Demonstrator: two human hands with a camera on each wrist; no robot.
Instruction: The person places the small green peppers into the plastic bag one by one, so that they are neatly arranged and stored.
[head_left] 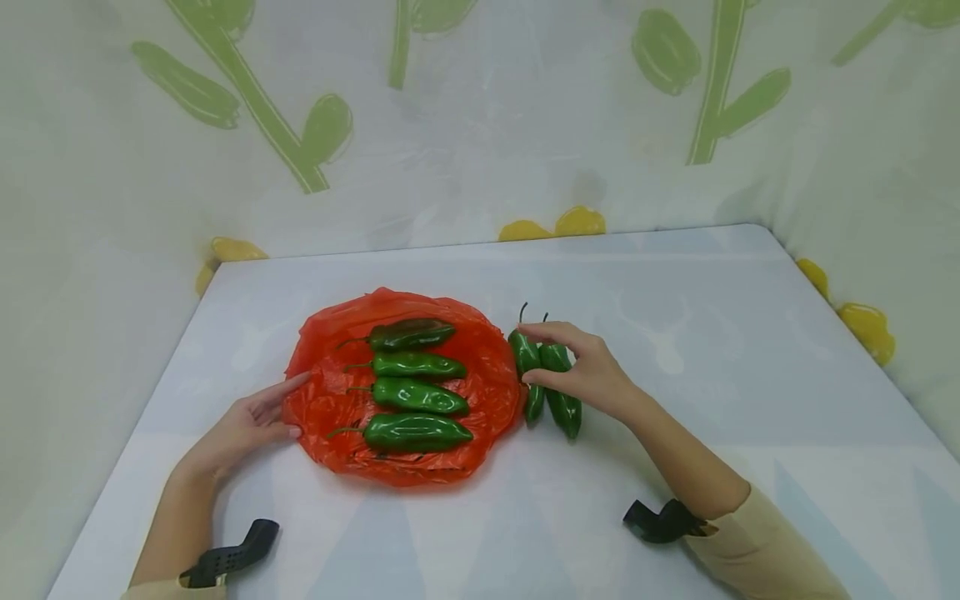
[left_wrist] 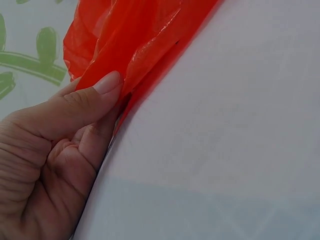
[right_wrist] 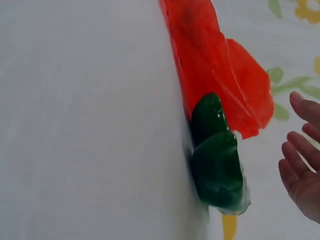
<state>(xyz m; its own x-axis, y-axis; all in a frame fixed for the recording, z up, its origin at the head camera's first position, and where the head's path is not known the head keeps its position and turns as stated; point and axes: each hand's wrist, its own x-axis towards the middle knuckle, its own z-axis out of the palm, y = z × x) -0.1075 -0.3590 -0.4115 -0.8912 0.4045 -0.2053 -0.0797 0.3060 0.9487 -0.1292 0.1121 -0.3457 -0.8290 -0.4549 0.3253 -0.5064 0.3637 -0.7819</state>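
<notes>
A red plastic bag (head_left: 491, 367) lies spread on the white table, its edge bunched and raised. Several green peppers rest on it in a column, stems to the left; one is a long pepper (head_left: 418, 433) at the near end. At the bag's left edge, my left hand (head_left: 243, 429) pinches the red plastic (left_wrist: 150, 45) between thumb and fingers. Two more green peppers, a left one (head_left: 527, 354) and a right one (head_left: 566, 408), lie side by side just right of the bag. Over them hovers my right hand (head_left: 592, 367), thumb and fingers apart, holding nothing.
The white table (head_left: 675, 333) extends right of the peppers and toward me. A pale cloth backdrop (head_left: 487, 150) with green plant prints rises behind it. Black straps with a black device (head_left: 663, 521) sit on both forearms.
</notes>
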